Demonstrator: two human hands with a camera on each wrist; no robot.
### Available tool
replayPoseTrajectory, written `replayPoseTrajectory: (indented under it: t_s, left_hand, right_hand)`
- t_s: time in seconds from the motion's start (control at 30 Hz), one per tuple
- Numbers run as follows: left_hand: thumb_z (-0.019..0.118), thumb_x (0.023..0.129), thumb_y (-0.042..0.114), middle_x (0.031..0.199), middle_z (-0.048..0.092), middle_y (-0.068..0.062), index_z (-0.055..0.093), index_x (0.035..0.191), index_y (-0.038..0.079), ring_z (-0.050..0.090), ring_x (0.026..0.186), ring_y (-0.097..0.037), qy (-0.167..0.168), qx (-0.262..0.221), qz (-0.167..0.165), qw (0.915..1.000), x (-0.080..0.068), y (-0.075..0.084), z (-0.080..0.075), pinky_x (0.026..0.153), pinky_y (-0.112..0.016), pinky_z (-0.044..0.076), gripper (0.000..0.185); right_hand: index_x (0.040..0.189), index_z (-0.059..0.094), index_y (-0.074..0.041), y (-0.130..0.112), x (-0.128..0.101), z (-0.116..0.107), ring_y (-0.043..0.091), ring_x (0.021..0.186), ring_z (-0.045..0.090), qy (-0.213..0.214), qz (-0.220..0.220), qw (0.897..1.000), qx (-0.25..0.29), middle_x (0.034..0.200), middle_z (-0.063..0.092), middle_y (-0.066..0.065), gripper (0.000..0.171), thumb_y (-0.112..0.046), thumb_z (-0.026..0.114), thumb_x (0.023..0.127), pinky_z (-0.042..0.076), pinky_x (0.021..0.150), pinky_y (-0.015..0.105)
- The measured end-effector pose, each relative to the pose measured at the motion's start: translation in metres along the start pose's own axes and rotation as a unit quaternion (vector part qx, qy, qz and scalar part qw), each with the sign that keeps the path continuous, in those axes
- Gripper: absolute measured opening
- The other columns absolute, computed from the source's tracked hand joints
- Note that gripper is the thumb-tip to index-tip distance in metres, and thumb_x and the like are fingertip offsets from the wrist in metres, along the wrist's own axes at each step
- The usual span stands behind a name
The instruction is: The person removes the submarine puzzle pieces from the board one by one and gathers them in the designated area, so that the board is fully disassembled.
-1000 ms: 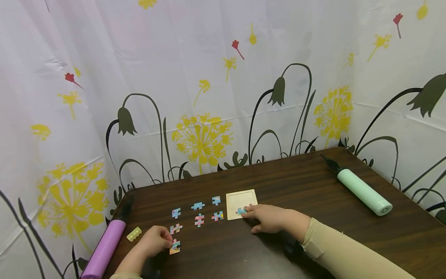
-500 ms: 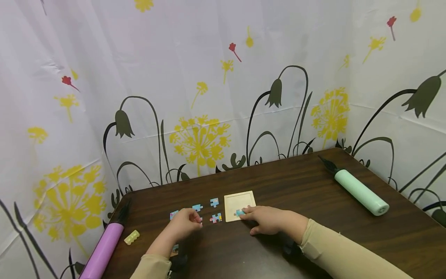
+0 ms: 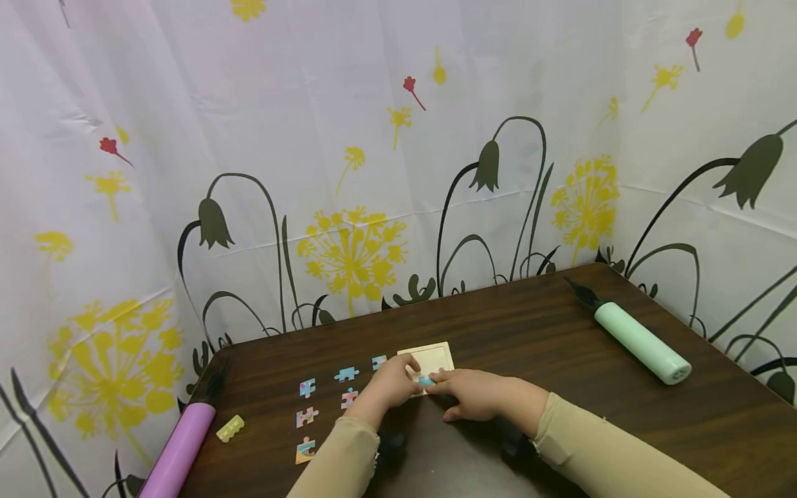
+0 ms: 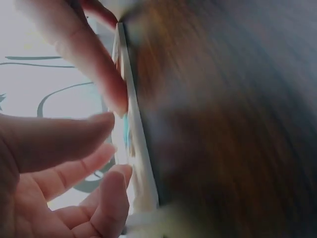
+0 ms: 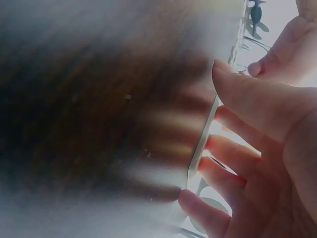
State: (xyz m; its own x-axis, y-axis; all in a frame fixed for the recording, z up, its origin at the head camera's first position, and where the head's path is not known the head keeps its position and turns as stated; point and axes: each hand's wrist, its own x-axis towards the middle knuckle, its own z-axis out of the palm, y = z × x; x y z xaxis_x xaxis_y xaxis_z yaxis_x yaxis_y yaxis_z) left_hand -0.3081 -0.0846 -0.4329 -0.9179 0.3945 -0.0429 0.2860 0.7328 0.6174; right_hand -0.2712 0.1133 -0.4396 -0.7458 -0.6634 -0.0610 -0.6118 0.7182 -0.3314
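Note:
In the head view a shallow square wooden puzzle tray [image 3: 436,355] lies near the middle of the table, with a mainly blue jigsaw piece [image 3: 426,381] inside near its front edge. My right hand [image 3: 476,394] reaches in from the right, its fingertips resting on this piece and the tray. From the left, my left hand [image 3: 391,387] has its fingers over the tray's left edge, beside the piece. In the left wrist view the left thumb and fingers [image 4: 113,193] stand apart with nothing seen between them. The right wrist view shows the right fingers spread along the tray's edge.
Loose jigsaw pieces lie left of the tray, among them a blue piece [image 3: 346,374] and an orange one [image 3: 305,451]. A small yellow block [image 3: 230,429] lies farther left, near a purple pump [image 3: 180,449]. A mint-green pump [image 3: 641,342] lies at the right.
My left hand has moved right, from the lower-left loose piece, past the others, to the tray. That piece stays on the table. The right hand has hardly moved.

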Motion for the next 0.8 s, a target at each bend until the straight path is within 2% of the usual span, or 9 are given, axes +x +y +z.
replayPoseTrajectory:
  t_s: [0.2,0.37,0.6,0.8]
  left_hand:
    - [0.07,0.077,-0.003,0.071,0.052,-0.004,0.061,0.097,0.0,0.043,0.061,-0.019,0.003,0.026,-0.018,0.9995,0.008,0.007,0.005,0.057,-0.031,0.037,0.022]
    - [0.067,0.079,-0.005,0.071,0.051,-0.004,0.06,0.093,-0.001,0.044,0.061,-0.019,-0.008,0.022,-0.017,0.9996,0.009,0.009,0.006,0.056,-0.031,0.037,0.016]
    - [0.066,0.077,-0.006,0.074,0.051,-0.006,0.058,0.09,0.0,0.045,0.064,-0.021,0.006,0.018,-0.026,0.9995,0.008,0.01,0.007,0.057,-0.032,0.037,0.016]
    - [0.065,0.074,-0.01,0.074,0.051,-0.006,0.056,0.087,0.0,0.045,0.064,-0.022,0.007,0.03,-0.02,0.9993,0.008,0.01,0.008,0.057,-0.033,0.038,0.018]
  right_hand:
    - [0.146,0.049,-0.014,0.001,0.001,0.003,0.026,0.142,0.033,0.006,-0.009,1.0,-0.002,0.153,0.041,0.007,0.062,-0.028,0.073,0.091,0.031,0.11,0.041]
    - [0.145,0.051,-0.012,0.002,-0.002,0.002,0.027,0.142,0.032,0.005,-0.01,1.0,0.001,0.153,0.04,0.007,0.061,-0.028,0.074,0.09,0.03,0.111,0.041]
    - [0.148,0.046,-0.01,0.004,-0.007,0.001,0.027,0.144,0.027,-0.011,-0.016,1.0,0.02,0.156,0.034,0.009,0.066,-0.029,0.073,0.09,0.029,0.111,0.041]
    - [0.147,0.046,-0.005,0.011,-0.012,0.0,0.025,0.142,0.032,-0.009,-0.005,1.0,0.016,0.156,0.034,0.011,0.068,-0.03,0.074,0.09,0.031,0.11,0.039]
